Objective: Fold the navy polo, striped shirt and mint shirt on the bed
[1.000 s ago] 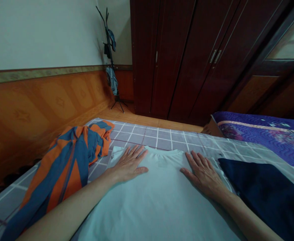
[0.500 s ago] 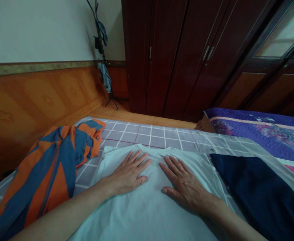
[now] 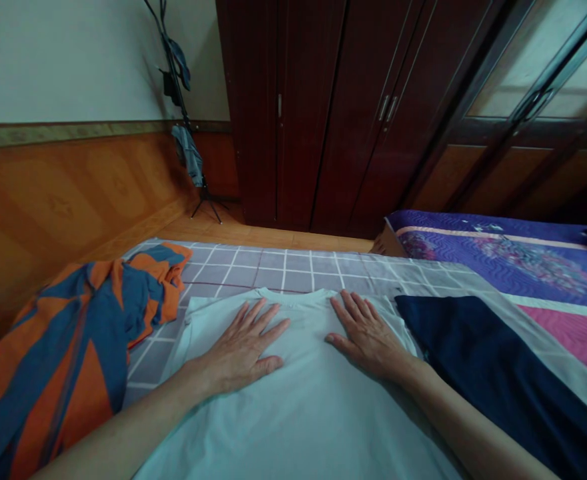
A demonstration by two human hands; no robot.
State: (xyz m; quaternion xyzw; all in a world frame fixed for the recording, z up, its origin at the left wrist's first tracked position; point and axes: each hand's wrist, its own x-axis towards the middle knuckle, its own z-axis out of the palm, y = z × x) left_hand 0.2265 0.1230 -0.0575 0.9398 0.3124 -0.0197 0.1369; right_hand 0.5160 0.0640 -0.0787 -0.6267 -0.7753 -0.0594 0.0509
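A pale T-shirt (image 3: 293,413) lies spread on the bed with its neckline at the far end. My left hand (image 3: 241,350) rests flat on its left upper part, fingers spread. On the right upper part, close to the collar, my right hand (image 3: 366,337) lies palm down with its fingers stretched out. Neither hand grips the cloth. To the left is a crumpled orange and blue striped garment (image 3: 88,320). A folded dark navy garment (image 3: 493,373) lies to the right of the shirt.
The bed has a grey checked sheet (image 3: 273,263). Beyond its far right side is a purple floral bedspread (image 3: 523,253). A dark red wardrobe (image 3: 303,133) stands past a strip of wooden floor (image 3: 253,235). A coat rack (image 3: 178,80) with hanging items stands in the corner.
My right hand has slid forward and outward over the shirt toward its far right shoulder. My left hand stays about where it was on the cloth. The view has turned slightly right.
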